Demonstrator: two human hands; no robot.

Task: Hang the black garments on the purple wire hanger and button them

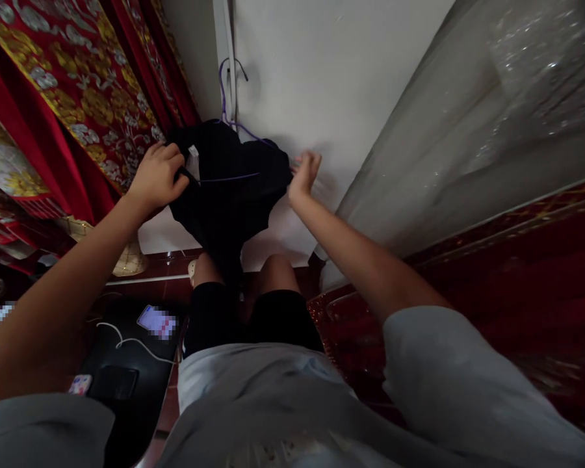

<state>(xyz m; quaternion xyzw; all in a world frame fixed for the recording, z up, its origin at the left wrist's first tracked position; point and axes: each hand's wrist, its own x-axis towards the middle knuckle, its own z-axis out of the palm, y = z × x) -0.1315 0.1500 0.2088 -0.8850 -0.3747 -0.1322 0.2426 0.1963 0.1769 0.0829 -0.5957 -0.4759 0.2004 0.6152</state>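
Observation:
A black garment [234, 195] hangs on a thin purple hanger [223, 84], whose hook is on a pale upright strip by the white wall. My left hand [158, 172] is closed on the garment's left edge, beside a small white label [194, 161]. At the garment's right edge is my right hand [306, 174], slightly blurred, its fingers loosely bent and apart; whether it touches the cloth is unclear. Part of the hanger's lower bar shows across the front of the black cloth. Folds hide the garment's exact kind.
Red and gold embroidered cloth [78, 84] hangs at left. Clear plastic sheeting [433, 149] covers something at right, above dark red fabric [507, 273]. Low at left, a black seat [136, 409] bears a lit phone [156, 322], a white cable [141, 343] and a dark flat object [114, 382].

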